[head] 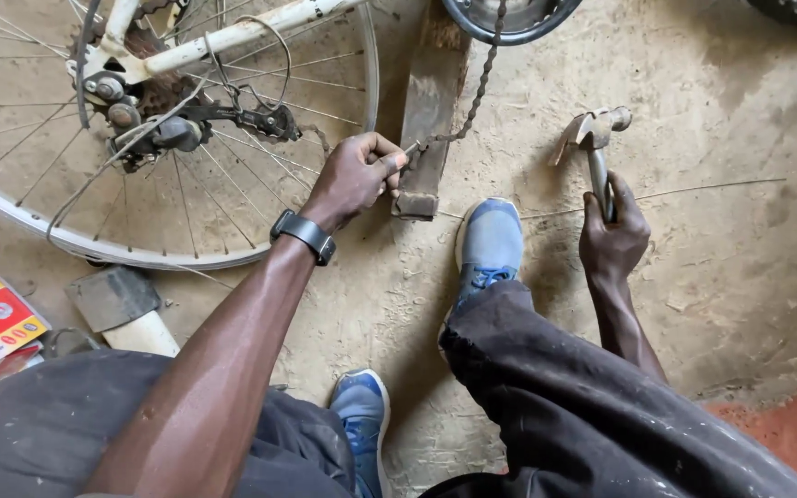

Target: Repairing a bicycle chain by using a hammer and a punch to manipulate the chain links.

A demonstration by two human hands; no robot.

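Left hand [354,178] pinched shut on a small pin or punch [410,147], tip pressed to the end of the bicycle chain [472,97] lying over the wooden block [426,111] at centre far; right hand [612,238] wrapped tight round the handle of a claw hammer [592,134], head raised off the ground to the right, no blow landing yet. Chain draped from the chainring [509,18] cut off at the far edge, link under the pin too small to judge; rear wheel [140,138] at far left only partly in frame
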